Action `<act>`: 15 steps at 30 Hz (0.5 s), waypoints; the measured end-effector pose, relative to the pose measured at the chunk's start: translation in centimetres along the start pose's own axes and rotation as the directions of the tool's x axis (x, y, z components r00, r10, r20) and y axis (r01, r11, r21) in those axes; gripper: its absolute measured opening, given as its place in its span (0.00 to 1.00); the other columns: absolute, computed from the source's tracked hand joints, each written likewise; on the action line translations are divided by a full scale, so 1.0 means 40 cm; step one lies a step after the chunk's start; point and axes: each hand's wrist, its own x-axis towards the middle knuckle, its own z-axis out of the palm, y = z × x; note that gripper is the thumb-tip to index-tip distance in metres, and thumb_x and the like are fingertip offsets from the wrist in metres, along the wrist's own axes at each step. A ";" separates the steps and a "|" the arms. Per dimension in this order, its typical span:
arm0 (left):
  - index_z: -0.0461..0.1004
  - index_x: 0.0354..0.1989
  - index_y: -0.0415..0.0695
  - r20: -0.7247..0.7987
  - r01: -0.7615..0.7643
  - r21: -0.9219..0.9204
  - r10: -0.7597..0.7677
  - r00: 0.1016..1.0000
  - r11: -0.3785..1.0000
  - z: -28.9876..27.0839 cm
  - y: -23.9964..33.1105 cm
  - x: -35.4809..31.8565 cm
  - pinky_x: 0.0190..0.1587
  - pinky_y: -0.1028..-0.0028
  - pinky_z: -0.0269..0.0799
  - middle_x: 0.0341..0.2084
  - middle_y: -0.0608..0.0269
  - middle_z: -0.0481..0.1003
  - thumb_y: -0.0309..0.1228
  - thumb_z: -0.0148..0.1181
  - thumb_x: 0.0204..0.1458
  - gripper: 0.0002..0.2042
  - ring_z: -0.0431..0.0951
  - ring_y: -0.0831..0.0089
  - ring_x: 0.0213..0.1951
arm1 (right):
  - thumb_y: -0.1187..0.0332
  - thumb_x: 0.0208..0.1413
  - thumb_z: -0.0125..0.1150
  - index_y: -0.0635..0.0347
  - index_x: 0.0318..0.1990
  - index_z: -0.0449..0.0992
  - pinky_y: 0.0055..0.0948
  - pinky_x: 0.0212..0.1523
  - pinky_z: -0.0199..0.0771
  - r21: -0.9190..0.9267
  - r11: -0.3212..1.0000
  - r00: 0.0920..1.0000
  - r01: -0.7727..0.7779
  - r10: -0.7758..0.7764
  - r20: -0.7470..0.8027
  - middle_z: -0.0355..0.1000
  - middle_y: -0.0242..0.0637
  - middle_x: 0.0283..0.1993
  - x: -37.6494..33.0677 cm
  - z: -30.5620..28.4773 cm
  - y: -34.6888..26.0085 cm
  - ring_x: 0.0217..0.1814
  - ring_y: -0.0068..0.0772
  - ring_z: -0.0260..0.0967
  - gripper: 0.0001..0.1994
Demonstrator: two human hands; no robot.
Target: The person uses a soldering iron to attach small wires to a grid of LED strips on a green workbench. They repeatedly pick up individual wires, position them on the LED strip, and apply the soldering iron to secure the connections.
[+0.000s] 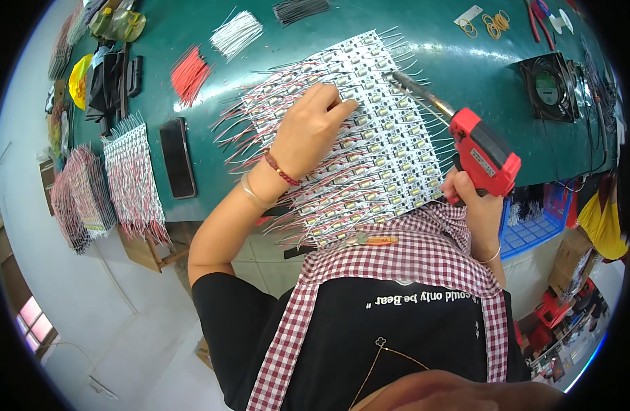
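1. Head view: a white panel of LED strips (pixel 369 137) with red and white wire leads lies mid-table, near edge overhanging.
2. Left hand (pixel 313 130) presses fingertips on it.
3. Right hand (pixel 474 198) grips a red soldering gun (pixel 476 147), tip over the panel's far right.

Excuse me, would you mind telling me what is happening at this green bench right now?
A person is working over a panel of small white LED boards with red and white wire leads, lying on the green table. The left hand presses fingertips onto the panel, while the right hand grips a red soldering gun whose tip points at the upper rows. Bundles of red wires and white wires lie nearby.
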 end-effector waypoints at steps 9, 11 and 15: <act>0.77 0.34 0.40 0.069 -0.072 0.040 0.069 0.995 0.997 0.038 -0.020 0.022 0.31 0.71 0.68 0.23 0.62 0.66 0.17 0.57 0.37 0.13 0.69 0.67 0.29 | 0.71 0.51 0.65 0.64 0.36 0.72 0.18 0.20 0.63 0.041 0.997 0.997 -0.072 0.072 0.004 0.69 0.28 0.23 -0.002 0.007 0.050 0.19 0.15 0.63 0.09; 0.77 0.34 0.40 0.072 -0.070 0.043 0.067 0.995 0.997 0.037 -0.019 0.022 0.31 0.70 0.68 0.24 0.61 0.65 0.17 0.57 0.37 0.13 0.69 0.67 0.29 | 0.71 0.51 0.65 0.64 0.36 0.72 0.17 0.20 0.63 0.018 0.997 0.997 -0.077 0.077 0.004 0.69 0.28 0.24 0.003 0.013 0.049 0.19 0.14 0.63 0.09; 0.77 0.34 0.39 0.080 -0.073 0.032 0.070 0.994 0.997 0.030 -0.023 0.030 0.32 0.70 0.68 0.24 0.61 0.65 0.17 0.57 0.35 0.14 0.68 0.66 0.29 | 0.71 0.53 0.62 0.63 0.31 0.73 0.18 0.19 0.60 0.001 1.000 0.999 -0.029 0.029 -0.013 0.68 0.27 0.20 0.009 0.031 0.045 0.18 0.15 0.63 0.05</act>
